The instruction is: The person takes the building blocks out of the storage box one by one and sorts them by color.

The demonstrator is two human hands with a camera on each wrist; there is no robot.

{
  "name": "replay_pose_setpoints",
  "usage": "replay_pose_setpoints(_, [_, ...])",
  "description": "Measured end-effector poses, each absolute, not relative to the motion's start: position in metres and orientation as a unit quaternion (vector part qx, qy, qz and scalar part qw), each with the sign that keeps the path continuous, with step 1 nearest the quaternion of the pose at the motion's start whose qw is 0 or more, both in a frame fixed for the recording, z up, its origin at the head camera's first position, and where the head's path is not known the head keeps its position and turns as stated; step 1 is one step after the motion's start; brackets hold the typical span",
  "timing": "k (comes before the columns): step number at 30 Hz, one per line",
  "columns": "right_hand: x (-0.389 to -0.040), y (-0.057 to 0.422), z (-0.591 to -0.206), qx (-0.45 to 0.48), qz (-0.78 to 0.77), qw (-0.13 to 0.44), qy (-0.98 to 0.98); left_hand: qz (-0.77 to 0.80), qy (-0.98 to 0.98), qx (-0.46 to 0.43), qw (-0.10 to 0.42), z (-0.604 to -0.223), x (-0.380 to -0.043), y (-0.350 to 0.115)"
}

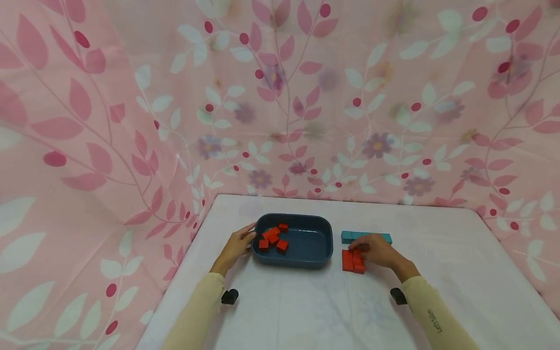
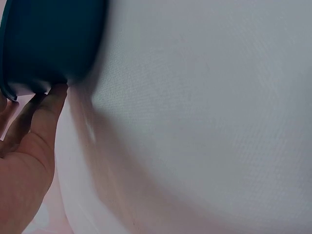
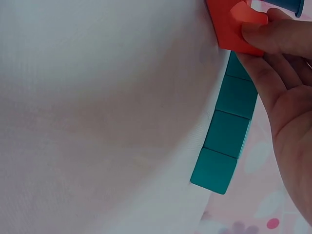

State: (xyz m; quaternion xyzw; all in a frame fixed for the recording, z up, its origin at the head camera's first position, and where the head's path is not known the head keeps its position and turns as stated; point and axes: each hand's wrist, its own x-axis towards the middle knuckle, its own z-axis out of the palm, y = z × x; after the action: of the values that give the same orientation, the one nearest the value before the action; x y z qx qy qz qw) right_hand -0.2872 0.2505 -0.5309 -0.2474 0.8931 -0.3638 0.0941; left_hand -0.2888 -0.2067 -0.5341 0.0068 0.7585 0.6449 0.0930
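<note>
A dark blue tray [image 1: 297,262] stands on the table with several red blocks [image 1: 282,246] in its left part. My left hand [image 1: 235,249] lies against the tray's left end; in the left wrist view, its extended fingers [image 2: 50,109] touch the outer wall. To the right of the tray, more red blocks [image 1: 347,261] lie side by side in a small group. There my right hand [image 1: 379,250] pinches a red block [image 3: 226,27] between thumb and fingers, the thumb on its face. Behind that hand runs a row of teal blocks [image 3: 226,131], partly covered by it in the head view.
A white cloth covers the table [image 1: 302,311]. Pink floral curtains [image 1: 280,97] hang behind it and along the left side. Dark wrist-worn devices [image 1: 230,296] show under both forearms.
</note>
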Motion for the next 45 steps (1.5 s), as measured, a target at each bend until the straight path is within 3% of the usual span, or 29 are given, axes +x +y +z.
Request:
replay_pose_setpoints(10, [-0.281,0.244,-0.523,-0.218,-0.368,0.118,0.896,0.646,0.757,0.007,0.095,-0.535,-0.289,-0.204])
replay_pose_setpoints(18, [-0.267,0.224,-0.514,-0.215,-0.257,0.121,0.934,0.645,0.759,-0.001,0.089,-0.535,-0.292,-0.206])
replay_pose_setpoints(40, [-0.272,0.221,-0.506,-0.209,-0.253,0.130,0.936,0.642,0.761,-0.004,0.090,-0.532,-0.289,-0.206])
replay_pose_setpoints(45, [-0.282,0.207,-0.487,-0.226,-0.279,0.093,0.929,0.640,0.763,-0.005,0.094,-0.534,-0.289,-0.206])
